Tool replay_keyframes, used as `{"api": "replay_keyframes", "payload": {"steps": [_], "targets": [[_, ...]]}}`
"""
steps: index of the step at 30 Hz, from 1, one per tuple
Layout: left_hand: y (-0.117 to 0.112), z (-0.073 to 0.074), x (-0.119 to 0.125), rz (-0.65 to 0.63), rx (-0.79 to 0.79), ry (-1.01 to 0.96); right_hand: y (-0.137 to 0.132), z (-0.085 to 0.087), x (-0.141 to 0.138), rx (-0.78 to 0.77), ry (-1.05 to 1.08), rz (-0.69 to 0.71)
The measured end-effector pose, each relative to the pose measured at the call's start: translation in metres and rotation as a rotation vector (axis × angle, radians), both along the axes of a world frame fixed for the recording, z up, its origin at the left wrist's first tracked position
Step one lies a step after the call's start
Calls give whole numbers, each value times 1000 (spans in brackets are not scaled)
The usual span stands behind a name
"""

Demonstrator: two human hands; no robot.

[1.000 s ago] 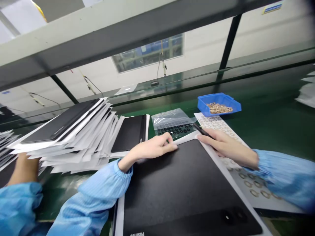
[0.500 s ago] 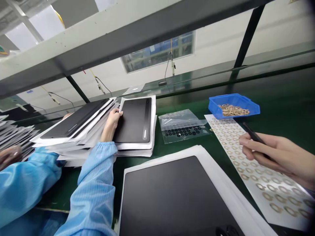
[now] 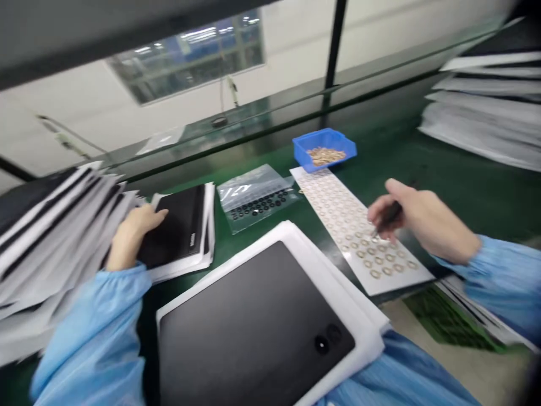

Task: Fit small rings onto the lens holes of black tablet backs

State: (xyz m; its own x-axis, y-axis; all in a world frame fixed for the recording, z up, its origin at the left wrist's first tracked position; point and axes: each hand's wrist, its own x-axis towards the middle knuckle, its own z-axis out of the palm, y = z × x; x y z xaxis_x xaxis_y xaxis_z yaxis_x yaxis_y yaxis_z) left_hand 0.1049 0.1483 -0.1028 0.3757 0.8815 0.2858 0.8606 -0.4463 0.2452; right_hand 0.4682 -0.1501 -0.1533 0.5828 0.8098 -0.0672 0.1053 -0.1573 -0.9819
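Observation:
My left hand (image 3: 137, 228) rests on the left edge of a black tablet back cover (image 3: 175, 225) on a small pile with white sheets, its thumb stretched out. In my right hand (image 3: 408, 217) are slim black tweezers (image 3: 391, 217), their tip low over a white sheet (image 3: 338, 225) carrying rows of small gold rings. Right in front of me lies a larger black tablet back cover (image 3: 249, 327) with two round camera openings near its right corner. White foam sheets (image 3: 363, 338) lie under it.
A blue bin (image 3: 304, 152) of small tan pieces stands behind the ring sheet. Beside it lies a clear bag (image 3: 253, 197) with black rings. Tall layered stacks rise at left (image 3: 63, 242) and far right (image 3: 486, 113). A green crate (image 3: 452, 321) sits below the bench edge.
My view has swung right, bringing the right-hand stack in. My right hand has lowered the tweezers to the ring sheet. My left hand stays at the cover pile.

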Motion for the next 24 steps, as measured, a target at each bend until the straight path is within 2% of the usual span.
{"api": "replay_keyframes", "payload": {"steps": [3,5,8,10,11,13,17,21,24], "targets": [[-41,6,42,-147,43,118,-5,-9,1,-8,-19,-53],[-87,0,75,-395,43,177,-10,-19,-3,14,-43,-49],[-157,-18,116,-797,-39,243,-18,-33,-15,67,-11,-37],[-188,-31,135,-1028,-103,308,-21,-38,-24,86,27,-52],[-197,-37,141,-1098,-125,331,-21,-40,-28,91,28,-65],[-203,-46,147,-1178,-147,357,-20,-44,-33,98,-7,-106],[-197,-55,151,-1221,-137,360,-17,-52,-34,90,-135,-179],[-199,-60,153,-1246,-132,353,-17,-56,-35,52,-235,-195],[-203,-64,154,-1268,-117,338,-17,-54,-36,38,-214,-177]]}}
